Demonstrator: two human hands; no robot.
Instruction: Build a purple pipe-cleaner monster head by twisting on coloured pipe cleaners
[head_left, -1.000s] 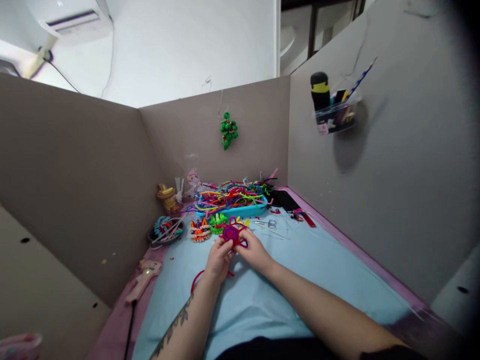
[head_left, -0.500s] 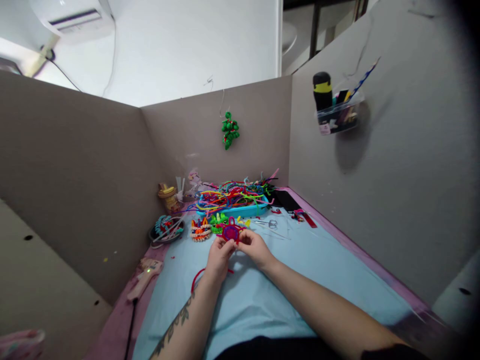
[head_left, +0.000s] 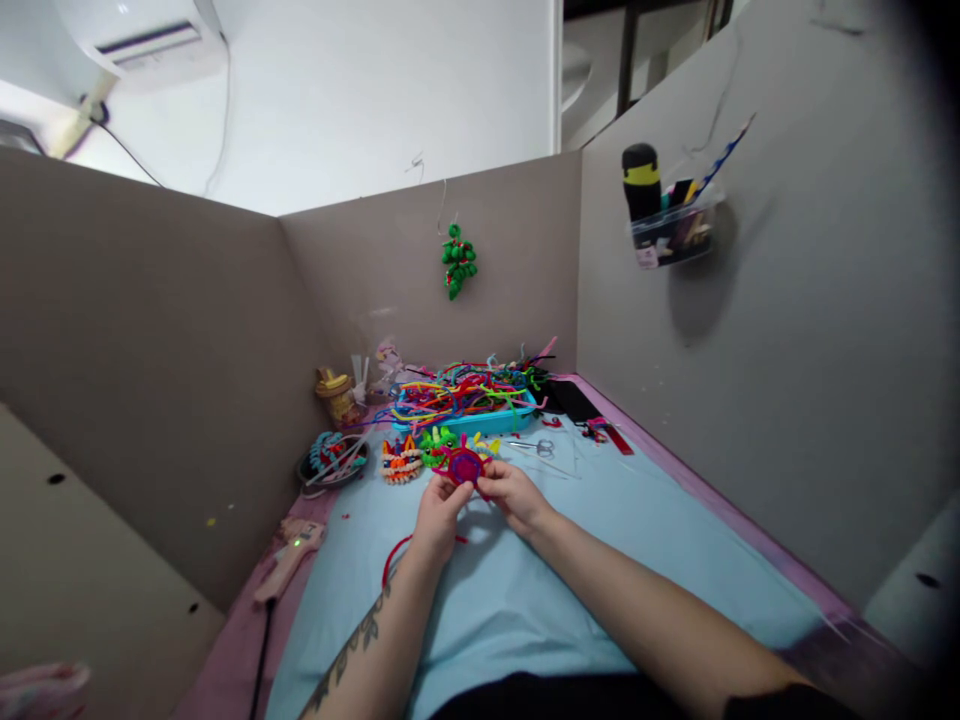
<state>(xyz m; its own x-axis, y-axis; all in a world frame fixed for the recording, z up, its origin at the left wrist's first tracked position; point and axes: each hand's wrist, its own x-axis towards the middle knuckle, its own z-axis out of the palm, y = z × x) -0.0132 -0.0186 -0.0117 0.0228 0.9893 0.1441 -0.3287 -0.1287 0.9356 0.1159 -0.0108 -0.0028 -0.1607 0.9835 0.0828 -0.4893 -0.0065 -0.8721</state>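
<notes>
Between my two hands is a red pipe-cleaner piece, round, with a purple ring in its middle and short stubs around its edge. My left hand pinches its lower left side, thumb on the near face. On the lower right side, my right hand grips it with closed fingertips. The piece is held above the blue cloth, tilted towards me. A loose red pipe cleaner lies on the cloth beside my left forearm, partly hidden by it.
Behind my hands stand an orange-and-white figure and a green one. Further back is a blue tray heaped with pipe cleaners. Scissors lie to the right; a glue gun and a dark bowl are at left.
The red piece has turned slightly and shifted a little to the right in my fingers. Both hands keep hold of it.
</notes>
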